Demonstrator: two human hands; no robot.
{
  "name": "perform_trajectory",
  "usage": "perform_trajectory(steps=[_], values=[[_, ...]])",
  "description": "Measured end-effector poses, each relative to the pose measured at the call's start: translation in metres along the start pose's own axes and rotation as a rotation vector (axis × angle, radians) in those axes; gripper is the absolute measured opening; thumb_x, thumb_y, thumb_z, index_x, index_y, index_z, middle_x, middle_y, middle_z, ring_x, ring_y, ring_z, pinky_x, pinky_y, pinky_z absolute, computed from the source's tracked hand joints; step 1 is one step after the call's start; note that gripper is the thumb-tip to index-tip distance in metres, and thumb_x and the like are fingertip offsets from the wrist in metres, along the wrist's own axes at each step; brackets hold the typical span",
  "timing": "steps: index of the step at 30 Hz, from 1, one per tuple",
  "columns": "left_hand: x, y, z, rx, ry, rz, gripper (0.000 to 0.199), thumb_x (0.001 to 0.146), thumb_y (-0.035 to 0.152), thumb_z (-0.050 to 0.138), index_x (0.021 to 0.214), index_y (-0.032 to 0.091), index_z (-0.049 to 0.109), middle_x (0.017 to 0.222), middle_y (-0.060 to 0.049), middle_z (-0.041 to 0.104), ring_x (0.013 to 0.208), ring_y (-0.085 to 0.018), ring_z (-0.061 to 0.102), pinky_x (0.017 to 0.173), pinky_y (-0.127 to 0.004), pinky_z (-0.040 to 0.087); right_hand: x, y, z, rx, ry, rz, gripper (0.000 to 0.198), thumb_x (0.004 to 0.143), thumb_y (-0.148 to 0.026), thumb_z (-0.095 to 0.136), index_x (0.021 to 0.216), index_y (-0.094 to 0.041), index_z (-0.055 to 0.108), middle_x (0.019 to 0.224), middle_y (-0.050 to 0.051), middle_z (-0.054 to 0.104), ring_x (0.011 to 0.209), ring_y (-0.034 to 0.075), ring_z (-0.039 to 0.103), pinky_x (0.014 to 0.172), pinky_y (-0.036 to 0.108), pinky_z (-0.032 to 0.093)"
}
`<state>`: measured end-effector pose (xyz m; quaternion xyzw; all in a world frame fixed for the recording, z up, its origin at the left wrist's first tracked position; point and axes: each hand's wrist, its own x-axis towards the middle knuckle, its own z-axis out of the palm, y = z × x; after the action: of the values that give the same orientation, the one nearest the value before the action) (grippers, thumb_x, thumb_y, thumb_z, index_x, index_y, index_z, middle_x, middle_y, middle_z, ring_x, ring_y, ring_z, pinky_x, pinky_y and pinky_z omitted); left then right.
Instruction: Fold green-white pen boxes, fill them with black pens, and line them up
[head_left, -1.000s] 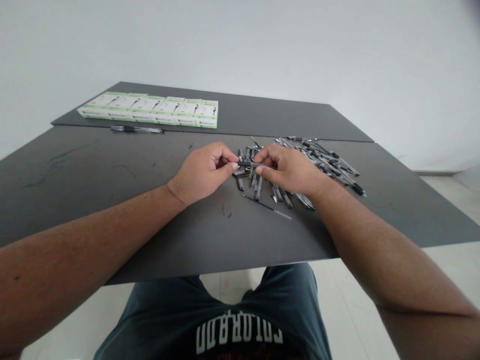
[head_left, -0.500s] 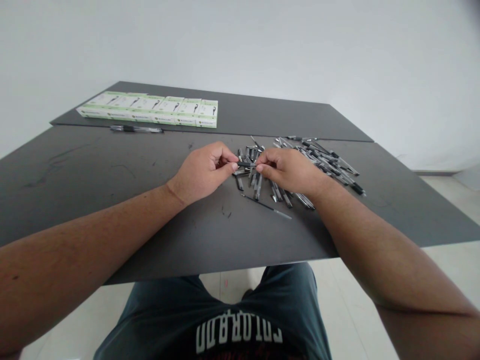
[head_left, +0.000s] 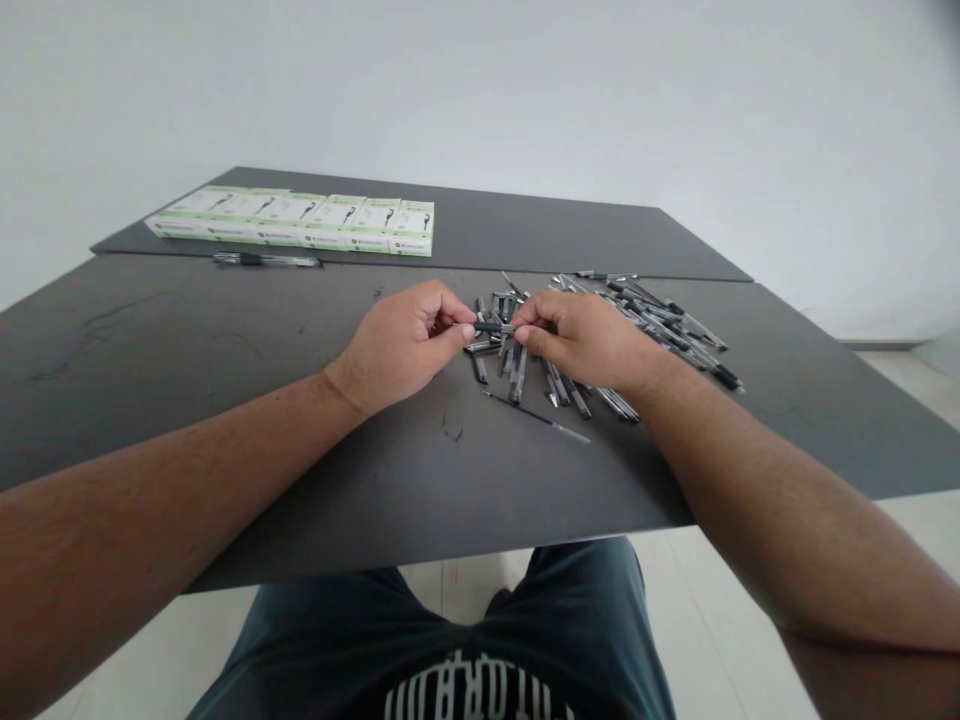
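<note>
Between my two hands lies a pen barrel (head_left: pixel 493 328), level, its black grip showing in the gap. My left hand (head_left: pixel 405 345) pinches its left end with thumb and forefinger. The right end, clear, is pinched by my right hand (head_left: pixel 581 335). Both ends are hidden by fingertips. Just behind and below the hands is a heap of short clear and black pen parts (head_left: pixel 517 370). A thin ink refill (head_left: pixel 534 414) with a black tube and pale end rests alone on the table nearer me.
Several longer pen parts (head_left: pixel 675 330) lie in a pile right of my right hand. A pen (head_left: pixel 266 260) lies at the far left, before a row of white and green boxes (head_left: pixel 352 225). The dark table's (head_left: pixel 420 500) front edge runs above my lap.
The camera view has shifted slightly. Both hands keep the same pinch on the pen barrel, and the parts around them look unchanged.
</note>
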<state>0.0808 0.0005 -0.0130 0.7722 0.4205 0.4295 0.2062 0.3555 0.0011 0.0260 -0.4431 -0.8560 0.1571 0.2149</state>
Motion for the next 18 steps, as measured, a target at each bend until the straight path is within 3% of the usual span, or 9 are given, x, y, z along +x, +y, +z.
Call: perform_trajectory(steps=[7,14,18], values=[[0.0001,-0.0024,0.0017,0.004,0.012,0.009,0.016,0.093,0.036,0.080,0.101,0.022,0.081,0.092,-0.005,0.086,0.077,-0.021,0.074,0.077,-0.036,0.058,-0.0007,-0.0003,0.0006,0.044,0.012,0.031,0.024,0.100,-0.038,0.072,0.115,-0.021,0.080,0.085,0.001,0.079,0.070,0.019,0.065,0.071,0.031,0.043],[0.0006,-0.0016,0.0009,-0.009,0.001,0.021,0.014,0.094,0.034,0.079,0.099,0.022,0.080,0.092,-0.004,0.086,0.079,-0.021,0.076,0.078,-0.036,0.057,0.0006,0.0001,-0.0004,-0.059,-0.003,-0.030,0.027,0.105,-0.041,0.064,0.100,-0.020,0.081,0.083,0.004,0.078,0.075,0.020,0.065,0.074,0.033,0.042],[0.0003,-0.0012,0.0003,-0.009,0.003,0.024,0.014,0.093,0.034,0.080,0.099,0.022,0.080,0.092,-0.004,0.085,0.079,-0.021,0.076,0.077,-0.035,0.057,-0.0009,-0.0005,0.0008,0.014,0.010,0.035,0.025,0.102,-0.040,0.070,0.113,-0.021,0.081,0.085,0.002,0.080,0.072,0.019,0.066,0.072,0.032,0.043]])
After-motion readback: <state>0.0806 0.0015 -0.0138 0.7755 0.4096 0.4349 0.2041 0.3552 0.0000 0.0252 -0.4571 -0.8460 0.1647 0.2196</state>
